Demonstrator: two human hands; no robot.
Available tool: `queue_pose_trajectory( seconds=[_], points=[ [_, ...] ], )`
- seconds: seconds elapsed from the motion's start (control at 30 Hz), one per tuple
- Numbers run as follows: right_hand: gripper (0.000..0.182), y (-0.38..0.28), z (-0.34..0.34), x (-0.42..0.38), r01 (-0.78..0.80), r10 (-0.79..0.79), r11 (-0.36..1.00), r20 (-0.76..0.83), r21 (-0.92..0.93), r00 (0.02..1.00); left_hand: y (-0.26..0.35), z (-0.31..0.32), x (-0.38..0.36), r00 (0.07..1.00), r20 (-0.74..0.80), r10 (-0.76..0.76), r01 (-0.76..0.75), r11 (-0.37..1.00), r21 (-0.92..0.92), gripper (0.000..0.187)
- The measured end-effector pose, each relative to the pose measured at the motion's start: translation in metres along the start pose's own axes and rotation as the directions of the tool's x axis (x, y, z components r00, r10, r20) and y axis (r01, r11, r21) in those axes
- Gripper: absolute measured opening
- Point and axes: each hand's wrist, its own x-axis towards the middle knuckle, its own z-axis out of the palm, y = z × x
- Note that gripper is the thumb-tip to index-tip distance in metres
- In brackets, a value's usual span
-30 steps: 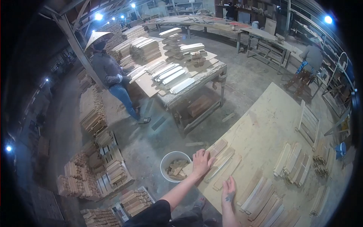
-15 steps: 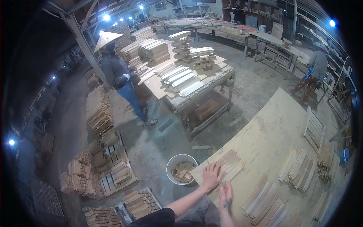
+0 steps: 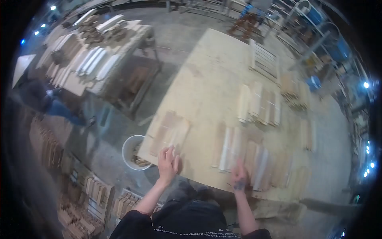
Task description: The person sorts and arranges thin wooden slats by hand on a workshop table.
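The left hand (image 3: 167, 162) is resting flat, fingers spread, on the near end of a small group of wooden slats (image 3: 169, 133) lying at the near left corner of the counter (image 3: 207, 79). The right hand (image 3: 239, 177) is lying near the counter's front edge, touching the near ends of a second row of slats (image 3: 238, 153); the blur makes it hard to tell, but it seems open and holding nothing. A white bucket (image 3: 129, 149) of offcuts is sitting on the floor just beside the counter's corner, left of the left hand.
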Motion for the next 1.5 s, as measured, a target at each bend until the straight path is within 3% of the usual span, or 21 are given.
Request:
queue_pose_trajectory(
  seconds=[0.07,0.1,0.17,0.27,0.37,0.5,0.6,0.7,0.9,1.0,1.1,1.17,1.27,1.33,1.43,1.5],
  points=[
    [0.056,-0.002,0.016,-0.012,0.187,-0.187,0.975,0.012,-0.122,0.982,0.027,0.018,0.005,0.996,0.087,-0.034,0.045,0.99,-0.133,0.052],
    [0.058,-0.014,0.018,-0.015,0.204,-0.202,0.96,0.03,-0.192,0.979,0.037,0.031,0.008,0.989,0.132,0.073,-0.058,0.992,-0.114,0.054],
    [0.062,-0.031,0.019,-0.014,0.247,-0.234,0.916,0.08,-0.315,0.969,0.061,0.058,0.009,0.963,0.236,0.132,-0.101,0.985,-0.137,0.057],
    [0.068,-0.031,0.015,0.003,0.123,-0.127,0.895,0.02,-0.428,0.992,0.089,0.106,0.008,0.927,0.33,0.181,-0.158,0.983,-0.093,0.06],
    [0.071,-0.008,0.014,0.025,0.063,-0.067,0.957,-0.006,-0.284,0.998,0.102,0.14,0.009,0.937,0.293,0.188,-0.194,0.981,-0.01,0.059],
    [0.073,-0.004,0.017,0.031,0.092,-0.099,0.957,-0.012,-0.275,0.995,0.098,0.139,0.016,0.952,0.288,0.106,-0.143,0.984,0.11,0.051],
    [0.074,-0.009,0.021,0.034,0.072,-0.099,0.965,-0.097,-0.254,0.99,0.095,0.115,0.023,0.953,0.29,0.083,-0.132,0.98,0.152,0.043],
    [0.072,-0.017,0.026,0.04,0.012,-0.055,0.976,-0.192,-0.217,0.98,0.069,0.083,0.02,0.938,0.34,0.063,-0.094,0.993,0.075,0.034],
    [0.068,-0.01,0.034,0.051,0.004,-0.044,0.989,-0.267,-0.148,0.963,0.012,0.042,0.017,0.977,0.116,0.181,-0.209,0.928,0.307,0.025],
    [0.069,-0.013,0.035,0.055,0.003,-0.014,0.999,-0.245,-0.047,0.969,0.011,0.042,0.03,0.994,0.027,0.102,-0.104,0.921,0.376,0.026],
    [0.071,-0.02,0.041,0.051,-0.032,0.043,0.998,-0.205,0.056,0.978,0.037,0.043,0.02,0.977,0.185,0.109,-0.169,0.923,0.347,0.028],
    [0.072,-0.022,0.051,0.044,-0.045,0.059,0.996,-0.201,0.073,0.978,0.043,0.076,-0.005,0.942,0.336,0.023,-0.107,0.967,0.233,0.032],
    [0.076,-0.028,0.054,0.041,-0.212,0.23,0.947,-0.046,0.242,0.972,0.082,0.09,-0.011,0.976,0.185,-0.117,0.079,0.976,0.203,0.038],
    [0.077,-0.028,0.06,0.037,-0.144,0.164,0.975,-0.112,0.169,0.98,0.088,0.096,-0.016,0.981,0.095,-0.17,0.15,0.97,0.19,0.041],
    [0.077,-0.043,0.056,0.035,-0.16,0.168,0.983,-0.084,0.092,0.982,0.065,0.1,-0.014,0.925,0.257,-0.281,0.291,0.957,-0.001,0.041],
    [0.077,-0.047,0.055,0.035,-0.118,0.119,0.993,-0.104,0.017,0.987,0.066,0.095,-0.009,0.909,0.32,-0.267,0.272,0.962,0.03,0.037]
  ],
)
